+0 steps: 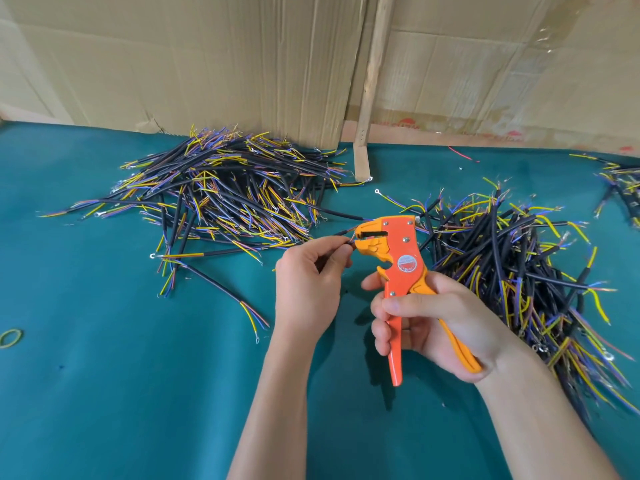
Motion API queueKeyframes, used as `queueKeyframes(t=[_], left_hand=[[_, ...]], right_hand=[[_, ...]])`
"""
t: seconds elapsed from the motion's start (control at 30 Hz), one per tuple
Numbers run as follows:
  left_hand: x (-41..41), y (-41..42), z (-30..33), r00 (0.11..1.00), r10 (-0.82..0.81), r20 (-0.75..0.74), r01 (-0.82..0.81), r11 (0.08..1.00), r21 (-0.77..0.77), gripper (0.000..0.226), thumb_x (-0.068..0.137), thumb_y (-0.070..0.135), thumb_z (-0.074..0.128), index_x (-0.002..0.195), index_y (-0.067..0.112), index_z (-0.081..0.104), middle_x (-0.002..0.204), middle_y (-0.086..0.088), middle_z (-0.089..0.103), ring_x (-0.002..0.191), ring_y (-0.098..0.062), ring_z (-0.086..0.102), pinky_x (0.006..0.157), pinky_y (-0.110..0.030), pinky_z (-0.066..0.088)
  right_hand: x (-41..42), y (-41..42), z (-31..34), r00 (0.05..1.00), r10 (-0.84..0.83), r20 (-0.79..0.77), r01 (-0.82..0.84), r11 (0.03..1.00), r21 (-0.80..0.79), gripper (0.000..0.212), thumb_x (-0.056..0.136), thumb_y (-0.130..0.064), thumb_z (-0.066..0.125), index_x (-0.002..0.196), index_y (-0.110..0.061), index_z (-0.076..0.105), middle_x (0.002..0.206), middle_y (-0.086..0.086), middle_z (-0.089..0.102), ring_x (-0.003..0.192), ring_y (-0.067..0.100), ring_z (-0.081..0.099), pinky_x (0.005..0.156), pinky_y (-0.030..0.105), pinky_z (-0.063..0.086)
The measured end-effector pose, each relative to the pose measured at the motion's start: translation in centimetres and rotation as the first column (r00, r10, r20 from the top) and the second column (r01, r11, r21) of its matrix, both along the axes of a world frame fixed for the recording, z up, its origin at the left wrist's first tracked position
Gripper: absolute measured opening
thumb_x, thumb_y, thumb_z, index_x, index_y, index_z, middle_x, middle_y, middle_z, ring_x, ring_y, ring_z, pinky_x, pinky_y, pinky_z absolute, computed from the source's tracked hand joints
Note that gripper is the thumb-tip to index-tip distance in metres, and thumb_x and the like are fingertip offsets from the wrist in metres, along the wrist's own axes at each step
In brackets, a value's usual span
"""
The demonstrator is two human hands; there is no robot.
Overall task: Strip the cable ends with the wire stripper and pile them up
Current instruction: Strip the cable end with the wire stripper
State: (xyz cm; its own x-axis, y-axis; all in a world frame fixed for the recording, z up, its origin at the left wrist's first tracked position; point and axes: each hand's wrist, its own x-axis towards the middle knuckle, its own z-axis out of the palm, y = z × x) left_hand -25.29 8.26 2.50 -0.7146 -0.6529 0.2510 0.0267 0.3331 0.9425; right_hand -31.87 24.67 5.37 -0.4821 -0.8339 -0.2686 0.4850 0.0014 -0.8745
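The right hand grips the wire stripper; the left hand pinches a cable at its mouth. Big cable heaps lie on either side of the stripper, so the job looks midway; which heap is finished I cannot tell.

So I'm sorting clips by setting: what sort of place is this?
Probably a small workshop bench for hand assembly: big piles of cut cables on a green cloth table, an orange wire stripper in the right hand, and flattened cardboard as a backdrop.

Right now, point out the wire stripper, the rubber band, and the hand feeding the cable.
wire stripper (401, 242): head view, on its orange head plate.
rubber band (18, 332): head view, on the loop's upper right edge.
left hand (308, 271): head view, on the back of the hand.
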Motion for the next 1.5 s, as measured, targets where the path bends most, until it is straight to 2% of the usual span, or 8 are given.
queueKeyframes(t=[0.33,0.47,0.63,0.83,0.93,1.07,1.33,1.5], left_hand=[[0.0,0.0,0.0,0.999,0.022,0.038,-0.02,0.998,-0.051,0.018,0.094,0.011,0.067,0.087,0.022,0.079,0.069,0.01,0.068,0.06,-0.002,0.052,0.061,-0.016,0.042],[0.1,-0.1,-0.1,0.997,0.027,0.068,-0.019,0.993,-0.116,0.015,0.092,0.012,0.069,0.083,0.019,0.078,0.067,0.011,0.066,0.059,0.0,0.051,0.057,-0.011,0.034],[0.1,-0.1,0.0,0.998,0.03,0.047,-0.024,0.992,-0.122,0.015,0.093,0.011,0.068,0.084,0.018,0.078,0.065,0.014,0.062,0.055,0.004,0.049,0.054,-0.011,0.032],[0.0,0.2,-0.1,0.997,0.057,0.044,-0.05,0.988,-0.148,0.015,0.093,0.01,0.068,0.092,0.018,0.08,0.078,0.004,0.07,0.073,-0.012,0.061,0.069,-0.026,0.046],[0.0,0.2,0.0,0.995,0.1,0.008,-0.097,0.981,-0.169,0.014,0.091,0.008,0.071,0.096,0.016,0.081,0.082,0.007,0.072,0.076,-0.007,0.061,0.072,-0.018,0.045],[-0.1,0.2,0.0,0.992,0.124,-0.004,-0.122,0.977,-0.173,0.013,0.089,0.008,0.073,0.096,0.016,0.081,0.081,0.01,0.07,0.073,-0.001,0.059,0.069,-0.01,0.04],[-0.1,0.3,0.1,0.993,0.117,-0.024,-0.12,0.978,-0.17,0.012,0.085,0.006,0.078,0.092,0.016,0.081,0.082,0.007,0.071,0.076,-0.009,0.064,0.073,-0.022,0.049],[-0.2,0.3,0.1,0.99,0.135,-0.035,-0.139,0.975,-0.17,0.013,0.083,0.007,0.079,0.091,0.018,0.081,0.08,0.011,0.07,0.077,-0.008,0.063,0.071,-0.018,0.048]], right_hand=[[0.1,0.0,-0.1,1.0,-0.013,0.014,0.013,1.0,0.011,0.023,0.076,-0.006,0.076,0.099,-0.004,0.076,0.072,0.016,0.053,0.057,0.031,0.055,0.053,0.039,0.052],[0.1,-0.3,-0.2,0.998,-0.058,-0.002,0.058,0.997,0.052,0.01,0.079,-0.012,0.075,0.087,-0.009,0.071,0.063,0.008,0.045,0.045,0.019,0.042,0.042,0.028,0.04],[0.2,-0.6,-0.3,0.989,-0.137,-0.055,0.141,0.988,0.065,0.014,0.079,-0.02,0.075,0.081,-0.01,0.065,0.057,0.005,0.04,0.036,0.016,0.034,0.038,0.021,0.034],[-0.2,-0.2,-0.1,0.992,-0.12,0.042,0.12,0.993,-0.001,0.025,0.076,-0.019,0.076,0.095,-0.004,0.073,0.074,0.021,0.061,0.053,0.029,0.057,0.049,0.037,0.051],[-0.7,0.3,0.0,0.991,-0.127,0.047,0.129,0.991,-0.039,0.038,0.078,-0.015,0.072,0.111,0.003,0.068,0.092,0.031,0.067,0.069,0.037,0.067,0.064,0.045,0.058],[-1.0,0.8,-0.2,0.992,-0.118,0.036,0.119,0.993,-0.021,0.044,0.075,-0.01,0.072,0.116,0.005,0.064,0.1,0.035,0.068,0.073,0.04,0.068,0.066,0.046,0.059],[-0.4,0.5,-0.2,0.999,0.003,-0.032,-0.001,0.998,0.062,0.048,0.074,-0.001,0.075,0.118,0.007,0.06,0.093,0.032,0.066,0.073,0.041,0.065,0.067,0.047,0.058],[-0.2,0.3,-0.1,0.997,0.017,-0.077,-0.011,0.997,0.078,0.051,0.069,0.002,0.08,0.115,0.007,0.058,0.083,0.026,0.06,0.07,0.038,0.062,0.066,0.047,0.057]])
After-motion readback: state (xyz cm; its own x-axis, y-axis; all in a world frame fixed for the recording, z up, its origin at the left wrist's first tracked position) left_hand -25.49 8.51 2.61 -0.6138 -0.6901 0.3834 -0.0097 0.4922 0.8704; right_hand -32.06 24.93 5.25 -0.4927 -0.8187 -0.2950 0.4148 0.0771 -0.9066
